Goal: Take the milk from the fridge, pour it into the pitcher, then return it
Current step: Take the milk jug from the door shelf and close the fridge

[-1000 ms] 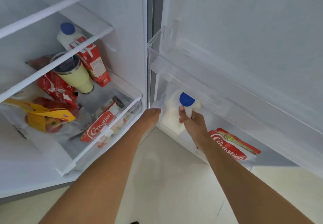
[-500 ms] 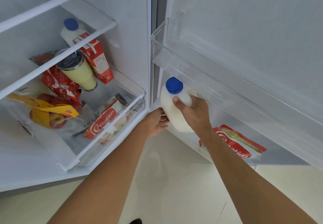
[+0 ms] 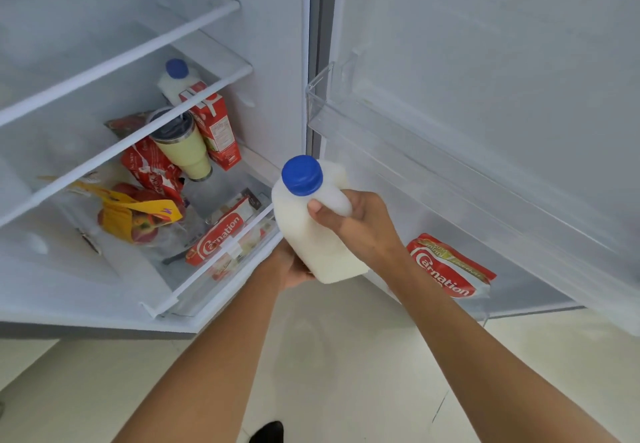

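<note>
Before the open fridge door (image 3: 485,44), the right hand (image 3: 360,228) has its grip round the handle of the milk jug (image 3: 311,231), whose body slants down-left from it onto the cupping left hand (image 3: 294,266).

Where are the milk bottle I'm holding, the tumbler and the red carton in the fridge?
milk bottle (image 3: 304,235): head view, on its white body.
tumbler (image 3: 185,152): head view, on its pale yellow side.
red carton (image 3: 216,124): head view, on its front face.

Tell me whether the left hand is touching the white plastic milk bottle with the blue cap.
Touching. The head view shows the left hand cupped under the white plastic milk bottle, no gap visible.
</note>
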Tool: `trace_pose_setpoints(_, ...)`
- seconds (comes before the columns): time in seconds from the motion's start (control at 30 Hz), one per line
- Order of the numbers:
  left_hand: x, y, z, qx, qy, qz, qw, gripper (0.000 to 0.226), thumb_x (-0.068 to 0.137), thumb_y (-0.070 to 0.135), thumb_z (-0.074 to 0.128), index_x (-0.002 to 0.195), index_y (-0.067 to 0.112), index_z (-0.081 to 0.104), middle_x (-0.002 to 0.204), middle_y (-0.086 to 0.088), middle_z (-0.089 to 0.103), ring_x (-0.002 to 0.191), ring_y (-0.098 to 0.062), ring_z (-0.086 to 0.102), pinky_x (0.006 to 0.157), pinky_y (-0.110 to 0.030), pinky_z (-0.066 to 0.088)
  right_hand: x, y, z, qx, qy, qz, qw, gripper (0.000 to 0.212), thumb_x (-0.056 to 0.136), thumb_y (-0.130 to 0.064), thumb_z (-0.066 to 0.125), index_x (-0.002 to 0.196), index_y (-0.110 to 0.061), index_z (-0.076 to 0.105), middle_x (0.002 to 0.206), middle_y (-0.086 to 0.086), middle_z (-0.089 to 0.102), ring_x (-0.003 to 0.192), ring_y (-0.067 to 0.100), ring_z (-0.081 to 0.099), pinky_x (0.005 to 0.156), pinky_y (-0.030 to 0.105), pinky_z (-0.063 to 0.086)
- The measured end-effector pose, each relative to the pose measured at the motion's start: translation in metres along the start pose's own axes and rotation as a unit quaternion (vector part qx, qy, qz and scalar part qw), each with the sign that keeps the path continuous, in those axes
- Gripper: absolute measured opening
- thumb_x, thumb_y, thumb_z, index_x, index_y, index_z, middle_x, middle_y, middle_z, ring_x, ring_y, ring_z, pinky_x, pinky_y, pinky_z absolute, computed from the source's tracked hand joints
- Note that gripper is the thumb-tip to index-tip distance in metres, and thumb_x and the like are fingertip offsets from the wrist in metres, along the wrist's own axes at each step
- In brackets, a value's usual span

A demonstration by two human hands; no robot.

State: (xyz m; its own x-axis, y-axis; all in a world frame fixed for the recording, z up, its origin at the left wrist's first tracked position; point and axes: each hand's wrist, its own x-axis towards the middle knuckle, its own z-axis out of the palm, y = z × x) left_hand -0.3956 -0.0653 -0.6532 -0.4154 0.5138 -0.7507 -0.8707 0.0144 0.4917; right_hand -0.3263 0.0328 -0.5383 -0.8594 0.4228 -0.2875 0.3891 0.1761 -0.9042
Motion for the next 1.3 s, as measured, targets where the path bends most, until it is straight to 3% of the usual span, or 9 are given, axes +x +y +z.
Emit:
trace_pose_setpoints(0.17,-0.050,-0.007,-0.007,-0.004,0.031,-0.014,0.999,0.048,0.070,0.050,0.063,0.099,0.012,0.062,0.116,-0.016,0.066,0.109,-0.037,0.060,0.102,-0.057,0.040,-0.029,-0.032,-0.005,0.008,-0.063,-0.003,0.998,0.020,0.083,-0.042,0.069,0.073,-0.025,0.068,0.083,-0.003,0.072,0.082,0.017,0.068,0.075,0.036,0.055)
trace_pose_setpoints(0.23,-0.070,-0.006,-0.007,0.002,0.049,-0.020,0.999,0.044,0.077,0.049,0.059,0.103,0.013,0.063,0.117,-0.018,0.065,0.111,-0.038,0.060,0.102,-0.055,0.042,-0.044,-0.048,-0.009,0.023,-0.070,0.002,0.997,0.042,0.090,-0.041,0.061,0.049,-0.031,0.059,0.056,-0.016,0.061,0.057,0.002,0.059,0.060,0.020,0.044)
trace_pose_setpoints(0.3,-0.092,-0.004,-0.003,-0.002,0.064,-0.022,0.998,0.046,0.084,0.048,0.054,0.113,0.012,0.063,0.117,-0.017,0.067,0.112,-0.037,0.062,0.097,-0.058,0.046,-0.062,-0.069,-0.015,0.045,-0.058,0.015,0.997,0.061,0.096,-0.042,0.049,0.036,-0.029,0.049,0.041,-0.017,0.048,0.041,-0.002,0.047,0.053,0.018,0.035)
trace_pose_setpoints(0.57,-0.208,0.013,0.038,-0.029,0.092,-0.011,0.995,0.049,0.091,0.053,0.043,0.107,0.010,0.060,0.089,-0.014,0.064,0.074,-0.030,0.061,0.073,-0.050,0.054,-0.133,-0.164,-0.036,0.102,0.043,0.029,0.993,0.054,0.094,-0.036,0.046,0.043,-0.024,0.037,0.039,-0.013,0.039,0.049,0.014,0.039,0.057,0.028,0.031)
trace_pose_setpoints(0.7,-0.267,0.024,0.057,-0.041,0.079,0.004,0.996,0.042,0.091,0.043,0.048,0.086,0.002,0.057,0.085,-0.017,0.057,0.080,-0.032,0.056,0.096,-0.057,0.044,-0.171,-0.208,-0.052,0.101,0.071,0.016,0.992,0.043,0.089,-0.030,0.047,0.050,-0.019,0.032,0.039,-0.012,0.033,0.047,0.015,0.032,0.053,0.029,0.026)
trace_pose_setpoints(0.8,-0.302,0.030,0.067,-0.035,0.068,0.004,0.997,0.039,0.091,0.039,0.049,0.087,0.001,0.058,0.088,-0.017,0.058,0.091,-0.034,0.056,0.101,-0.059,0.041,-0.200,-0.236,-0.064,0.088,0.088,0.002,0.992,0.037,0.086,-0.028,0.046,0.057,-0.018,0.026,0.045,-0.006,0.027,0.045,0.015,0.024,0.051,0.028,0.020)
trace_pose_setpoints(0.97,-0.359,0.036,0.089,-0.007,0.040,0.019,0.999,0.042,0.088,0.038,0.051,0.106,0.001,0.057,0.113,-0.019,0.055,0.098,-0.035,0.058,0.077,-0.052,0.052,-0.252,-0.274,-0.082,0.106,0.128,-0.025,0.986,0.036,0.083,-0.025,0.047,0.056,-0.016,0.027,0.043,-0.004,0.026,0.042,0.014,0.023,0.049,0.029,0.020)
trace_pose_setpoints(1.17,-0.427,0.033,0.125,0.031,-0.035,0.019,0.999,0.051,0.088,0.037,0.053,0.116,-0.005,0.050,0.113,-0.021,0.055,0.104,-0.035,0.057,0.080,-0.049,0.052,-0.318,-0.305,-0.118,0.158,0.176,-0.076,0.969,0.036,0.083,-0.024,0.047,0.055,-0.016,0.027,0.048,0.002,0.027,0.044,0.016,0.023,0.048,0.028,0.020)
trace_pose_setpoints(1.3,-0.464,0.021,0.155,0.041,-0.089,0.004,0.995,0.054,0.088,0.036,0.058,0.115,-0.009,0.047,0.130,-0.022,0.048,0.124,-0.037,0.051,0.090,-0.051,0.050,-0.359,-0.317,-0.150,0.202,0.211,-0.101,0.951,0.038,0.084,-0.020,0.047,0.052,-0.018,0.027,0.043,-0.002,0.025,0.039,0.014,0.021,0.043,0.024,0.018)
